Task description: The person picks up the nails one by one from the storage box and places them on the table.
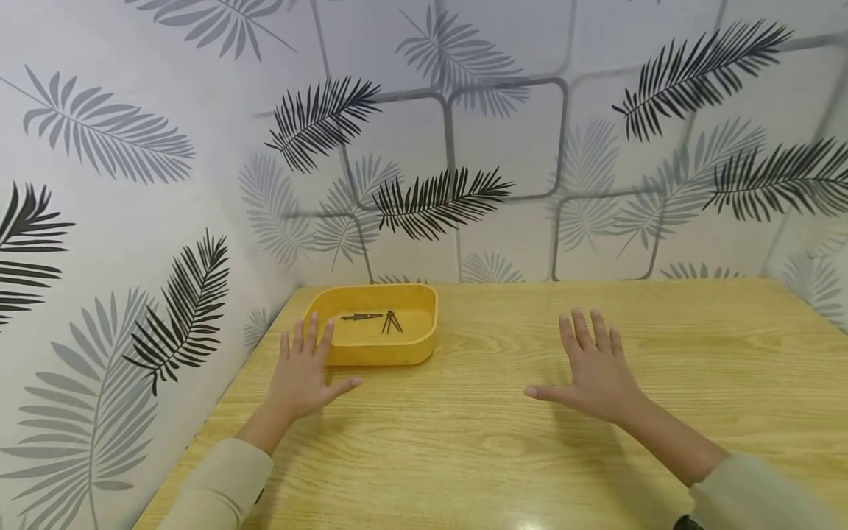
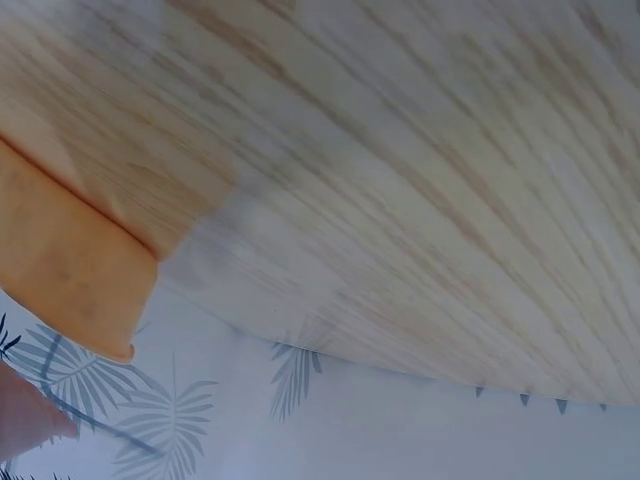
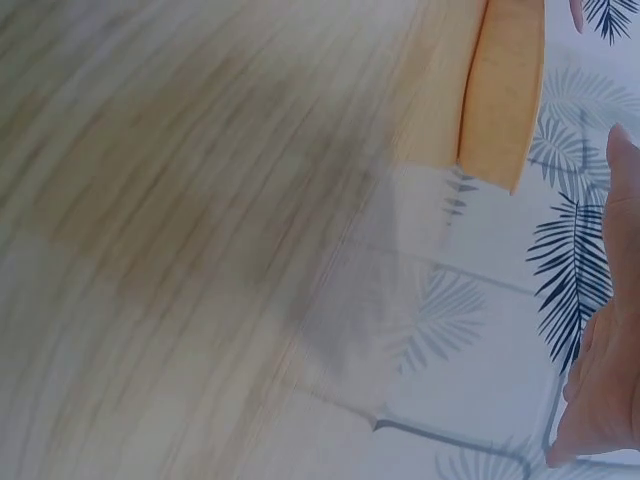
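A yellow tray (image 1: 380,355) with rounded corners stands at the back left of the table. Inside lie a slim dark pointed piece (image 1: 363,316) and several small dark pieces like screws (image 1: 391,321), too small to name surely. My left hand (image 1: 299,379) is spread, its fingertips overlapping the tray's front left corner; whether they touch it cannot be told. Well to the right of the tray, my right hand (image 1: 601,379) is held over the table, fingers straight and thumb out, holding nothing. The right wrist view shows part of that hand (image 3: 612,310) at its edge.
The wood-grain table (image 1: 477,456) reaches back to a wall (image 1: 503,140) with a leaf pattern. Another patterned wall (image 1: 99,243) runs along its left side. Both forearms wear light sleeves (image 1: 221,478), and something dark (image 1: 686,523) shows at the right cuff.
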Demonstrator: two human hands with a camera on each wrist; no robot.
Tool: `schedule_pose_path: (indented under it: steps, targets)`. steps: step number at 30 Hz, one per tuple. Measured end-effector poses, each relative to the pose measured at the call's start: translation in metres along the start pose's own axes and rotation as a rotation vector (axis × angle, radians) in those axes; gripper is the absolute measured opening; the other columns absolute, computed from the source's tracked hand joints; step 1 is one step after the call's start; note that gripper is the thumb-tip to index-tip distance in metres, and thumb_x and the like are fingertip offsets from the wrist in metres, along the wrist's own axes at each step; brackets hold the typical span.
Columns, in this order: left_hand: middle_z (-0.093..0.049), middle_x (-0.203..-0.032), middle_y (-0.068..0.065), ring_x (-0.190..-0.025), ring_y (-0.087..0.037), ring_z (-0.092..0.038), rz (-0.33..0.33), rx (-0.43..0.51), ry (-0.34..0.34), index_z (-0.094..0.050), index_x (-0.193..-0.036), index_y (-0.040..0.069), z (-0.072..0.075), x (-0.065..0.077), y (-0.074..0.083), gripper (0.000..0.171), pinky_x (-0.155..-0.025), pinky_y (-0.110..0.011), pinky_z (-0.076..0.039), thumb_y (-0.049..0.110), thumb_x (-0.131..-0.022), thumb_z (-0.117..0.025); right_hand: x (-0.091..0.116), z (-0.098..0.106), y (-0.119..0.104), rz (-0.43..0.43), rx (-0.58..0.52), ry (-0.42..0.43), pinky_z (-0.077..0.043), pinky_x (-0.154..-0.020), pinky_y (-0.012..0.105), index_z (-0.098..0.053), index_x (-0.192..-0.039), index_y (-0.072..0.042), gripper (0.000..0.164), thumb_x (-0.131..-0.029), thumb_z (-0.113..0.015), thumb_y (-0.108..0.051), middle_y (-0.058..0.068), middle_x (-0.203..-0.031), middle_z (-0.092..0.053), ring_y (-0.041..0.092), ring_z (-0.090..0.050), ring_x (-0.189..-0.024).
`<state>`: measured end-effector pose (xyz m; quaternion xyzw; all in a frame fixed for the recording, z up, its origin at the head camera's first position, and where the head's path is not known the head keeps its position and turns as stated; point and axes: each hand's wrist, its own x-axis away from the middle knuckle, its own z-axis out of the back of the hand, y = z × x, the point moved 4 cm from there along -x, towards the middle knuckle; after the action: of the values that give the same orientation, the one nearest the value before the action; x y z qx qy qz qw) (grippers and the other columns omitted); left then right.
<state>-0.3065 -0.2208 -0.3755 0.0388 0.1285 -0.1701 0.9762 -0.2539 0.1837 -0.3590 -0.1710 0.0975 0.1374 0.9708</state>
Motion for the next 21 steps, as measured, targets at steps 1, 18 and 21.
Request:
schedule_pose_path:
  steps: [1, 18, 21]
  targets:
    - [0.0, -0.154, -0.024, -0.14, -0.046, 0.0, 0.002, 0.003, -0.002, -0.008, -0.149, 0.004, 0.0, 0.0, -0.001, 0.105, -0.112, -0.062, -0.002, 0.071, -0.079, -0.048, -0.002, -0.002, -0.003, 0.005, -0.002, -0.002, 0.003, -0.11, 0.064, -0.007, -0.147, 0.004, 0.117, -0.072, -0.06, -0.068, 0.029, -0.152, -0.002, 0.046, 0.011, -0.14]
    - [-0.006, -0.152, -0.029, -0.14, -0.048, -0.004, 0.025, 0.013, -0.02, -0.009, -0.148, -0.002, -0.005, -0.002, -0.019, 0.103, -0.113, -0.058, -0.007, 0.066, -0.082, -0.05, -0.028, -0.025, -0.053, 0.053, -0.053, -0.022, -0.003, -0.113, 0.06, -0.013, -0.146, 0.005, 0.113, -0.073, -0.063, -0.064, 0.025, -0.153, -0.01, 0.045, 0.003, -0.141]
    - [-0.006, -0.152, -0.03, -0.139, -0.048, -0.003, 0.029, 0.028, -0.029, -0.009, -0.148, -0.003, -0.006, -0.003, -0.022, 0.103, -0.114, -0.058, -0.007, 0.066, -0.082, -0.049, -0.034, -0.029, -0.061, 0.067, -0.061, -0.028, -0.004, -0.113, 0.059, -0.013, -0.146, 0.005, 0.112, -0.074, -0.062, -0.064, 0.025, -0.153, -0.01, 0.045, 0.003, -0.141]
